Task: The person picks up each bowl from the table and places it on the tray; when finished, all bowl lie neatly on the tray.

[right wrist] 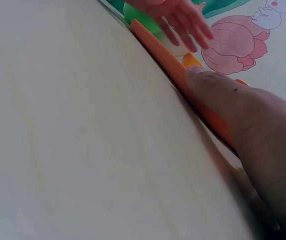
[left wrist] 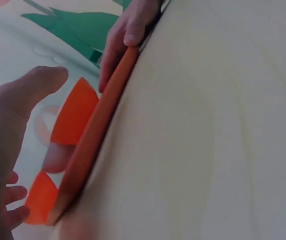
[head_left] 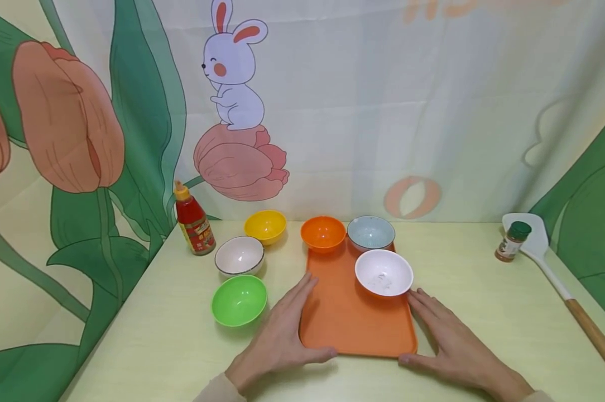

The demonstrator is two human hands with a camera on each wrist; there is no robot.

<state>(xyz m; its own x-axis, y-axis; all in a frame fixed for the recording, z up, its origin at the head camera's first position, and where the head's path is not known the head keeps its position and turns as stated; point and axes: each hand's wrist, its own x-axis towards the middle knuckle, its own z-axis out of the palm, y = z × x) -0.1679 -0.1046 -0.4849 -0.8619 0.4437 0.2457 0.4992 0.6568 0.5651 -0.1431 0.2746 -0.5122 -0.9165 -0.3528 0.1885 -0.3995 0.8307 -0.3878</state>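
An orange rectangular tray [head_left: 353, 329] lies on the table, a little tilted in the left wrist view. My left hand [head_left: 284, 335] is spread at its left side, fingers straight along that edge and thumb over the near edge. My right hand [head_left: 450, 340] touches the tray's right side with extended fingers, its thumb at the near right corner. Close to the right fingertips, a bowl, white inside and orange outside [head_left: 384, 272], sits on the tray. At the tray's far end are an orange bowl [head_left: 323, 233] and a pale blue bowl with a dark rim [head_left: 371, 233].
Left of the tray stand a green bowl [head_left: 239, 301], a white dark-rimmed bowl [head_left: 240, 255] and a yellow bowl [head_left: 265, 226]. A red sauce bottle [head_left: 196, 223] is behind them. At right are a green-capped spice jar [head_left: 512, 242] and a wooden-handled spatula [head_left: 586, 324]. A printed curtain [head_left: 332, 111] hangs behind.
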